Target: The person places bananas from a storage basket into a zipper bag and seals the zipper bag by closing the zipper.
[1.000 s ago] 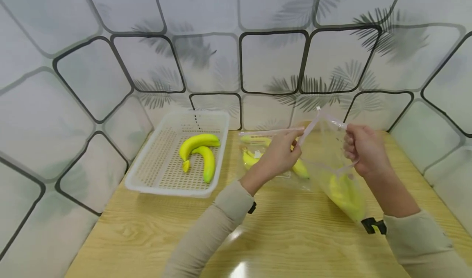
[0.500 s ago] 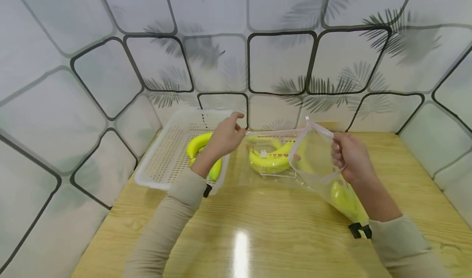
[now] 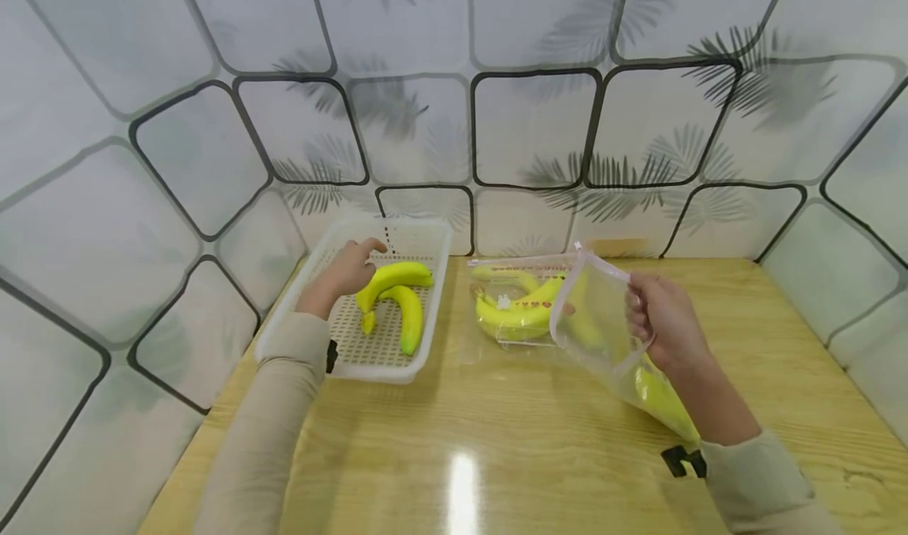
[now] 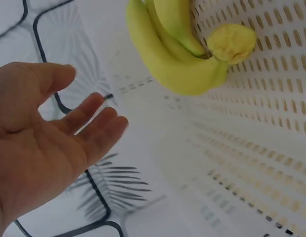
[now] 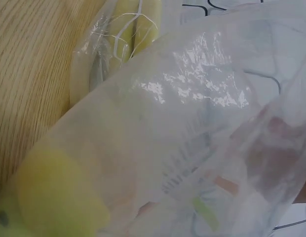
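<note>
My left hand hovers over the left part of a white perforated basket, its fingers loose and holding nothing. Beside it in the basket lie bananas, joined at a stem; the left wrist view shows the bunch apart from the fingertips. My right hand grips the rim of a clear zip bag, whose mouth gapes. Yellow fruit sits in the bottom of that bag, blurred through the plastic in the right wrist view.
A second clear zip bag with bananas inside lies flat on the wooden table, between the basket and the held bag. A patterned wall covering rises behind and on both sides.
My left hand has let go of the held bag's rim and travelled left to the basket. The right hand keeps its grip on the bag, a little lower in view.
</note>
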Motion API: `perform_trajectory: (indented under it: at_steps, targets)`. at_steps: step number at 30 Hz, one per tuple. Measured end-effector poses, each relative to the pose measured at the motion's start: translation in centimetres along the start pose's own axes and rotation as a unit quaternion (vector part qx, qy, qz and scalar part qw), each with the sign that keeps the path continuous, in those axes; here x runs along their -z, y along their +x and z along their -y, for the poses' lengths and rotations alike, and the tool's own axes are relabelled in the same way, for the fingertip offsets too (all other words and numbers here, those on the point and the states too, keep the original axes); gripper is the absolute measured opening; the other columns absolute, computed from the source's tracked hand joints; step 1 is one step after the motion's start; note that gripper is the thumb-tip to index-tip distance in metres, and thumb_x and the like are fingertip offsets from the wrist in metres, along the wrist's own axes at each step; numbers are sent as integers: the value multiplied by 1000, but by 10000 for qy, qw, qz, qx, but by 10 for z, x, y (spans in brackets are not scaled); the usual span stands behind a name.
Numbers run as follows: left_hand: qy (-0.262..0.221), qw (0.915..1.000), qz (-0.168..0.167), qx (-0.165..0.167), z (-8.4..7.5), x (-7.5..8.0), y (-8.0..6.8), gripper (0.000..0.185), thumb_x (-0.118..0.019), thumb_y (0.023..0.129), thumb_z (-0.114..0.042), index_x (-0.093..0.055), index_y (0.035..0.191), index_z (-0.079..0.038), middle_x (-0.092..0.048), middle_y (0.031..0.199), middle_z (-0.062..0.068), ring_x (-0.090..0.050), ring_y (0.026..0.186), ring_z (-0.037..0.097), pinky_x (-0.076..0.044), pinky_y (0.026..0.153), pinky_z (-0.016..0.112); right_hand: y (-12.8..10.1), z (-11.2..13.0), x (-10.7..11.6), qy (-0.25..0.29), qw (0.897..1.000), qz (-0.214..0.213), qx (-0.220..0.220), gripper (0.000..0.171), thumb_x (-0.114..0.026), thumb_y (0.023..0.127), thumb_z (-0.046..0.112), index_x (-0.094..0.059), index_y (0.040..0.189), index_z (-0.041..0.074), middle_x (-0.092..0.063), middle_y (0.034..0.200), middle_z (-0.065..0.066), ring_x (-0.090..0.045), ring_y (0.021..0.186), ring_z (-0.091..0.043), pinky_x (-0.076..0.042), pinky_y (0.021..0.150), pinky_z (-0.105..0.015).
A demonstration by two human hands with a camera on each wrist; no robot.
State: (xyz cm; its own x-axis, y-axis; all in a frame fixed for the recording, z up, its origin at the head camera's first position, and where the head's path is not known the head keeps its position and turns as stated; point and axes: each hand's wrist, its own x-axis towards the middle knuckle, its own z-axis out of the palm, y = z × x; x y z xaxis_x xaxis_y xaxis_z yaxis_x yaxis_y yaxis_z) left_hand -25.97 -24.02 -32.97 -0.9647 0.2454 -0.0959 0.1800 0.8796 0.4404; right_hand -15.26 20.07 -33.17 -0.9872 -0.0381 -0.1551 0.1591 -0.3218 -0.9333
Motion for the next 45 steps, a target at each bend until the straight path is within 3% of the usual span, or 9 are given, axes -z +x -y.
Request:
perform_trajectory:
  at_steps: [2, 6, 10, 16, 25, 32, 36, 41, 45]
  targets:
    - [281, 9993, 242, 52, 9, 1, 3, 47, -37, 99, 3, -41, 146, -3, -41, 141, 32, -44, 126, 46, -42, 95, 54, -1, -2, 1, -61, 10000, 2, -34, 23, -41, 107, 22, -44, 88, 10, -44, 63, 8, -38, 49, -2, -32, 40, -17]
    - [736, 9946, 702, 185, 23, 3, 10, 52, -38, 97, 11, -41, 147, -6, -36, 145, 31, -44, 128, 46, -43, 98, 54, -3, -4, 1, -102, 9999, 1, -75, 23, -41, 107, 23, -43, 88, 11, -44, 64, 8, -38, 49, -3, -32, 40, -17]
    - [840, 9906, 1073, 125, 33, 0, 20, 60, -38, 91, 19, -44, 145, -8, -32, 151, 28, -40, 134, 45, -43, 99, 52, -5, -5, 1, -79, 10000, 8, -18, 24, -42, 107, 22, -44, 86, 12, -44, 64, 8, -37, 50, -3, -31, 41, -17]
    - [207, 9917, 1239, -290, 46, -10, 32, 63, -40, 85, 18, -46, 143, -5, -36, 149, 29, -34, 138, 46, -41, 101, 53, -9, -6, 1, -120, 9998, 76, 118, 28, -43, 107, 24, -44, 81, 13, -42, 64, 8, -36, 50, -3, -25, 43, -21]
    - [-591, 9861, 1361, -750, 57, -17, 40, 51, -43, 77, 15, -62, 123, 3, -56, 129, 25, -49, 123, 41, -44, 98, 50, -13, -10, 4, -141, 9997, 82, 199, 28, -43, 107, 24, -44, 81, 14, -42, 64, 8, -33, 52, -5, -20, 45, -25]
    - [-398, 9864, 1533, -442, 51, -21, 46, 54, -48, 76, 15, -67, 122, -4, -56, 134, 21, -46, 130, 39, -35, 110, 54, -12, -12, 4, -15, 9997, 88, 230, 24, -44, 107, 24, -45, 86, 13, -43, 66, 8, -33, 52, -5, -24, 44, -21]
    - [-74, 9881, 1522, -220, 46, -25, 48, 58, -49, 74, 18, -67, 123, -8, -47, 145, 22, -37, 138, 41, -31, 113, 56, -12, -12, 6, 32, 9996, 128, 239, 23, -45, 107, 24, -46, 86, 13, -44, 66, 8, -37, 52, -3, -27, 43, -18]
    - [333, 9897, 1345, 365, 47, -29, 47, 54, -60, 79, 13, -60, 127, -11, -24, 148, 31, -37, 130, 43, -44, 97, 52, -12, -12, 5, 6, 9996, 133, 231, 24, -46, 106, 24, -47, 84, 14, -44, 66, 8, -35, 52, -4, -27, 43, -18]
    - [407, 9904, 1228, 486, 53, -32, 44, 46, -66, 81, 3, -58, 125, -11, -33, 141, 29, -42, 120, 39, -45, 89, 49, -13, -12, 4, 29, 9998, 112, 175, 25, -46, 106, 24, -47, 83, 14, -44, 66, 7, -31, 53, -6, -25, 43, -19]
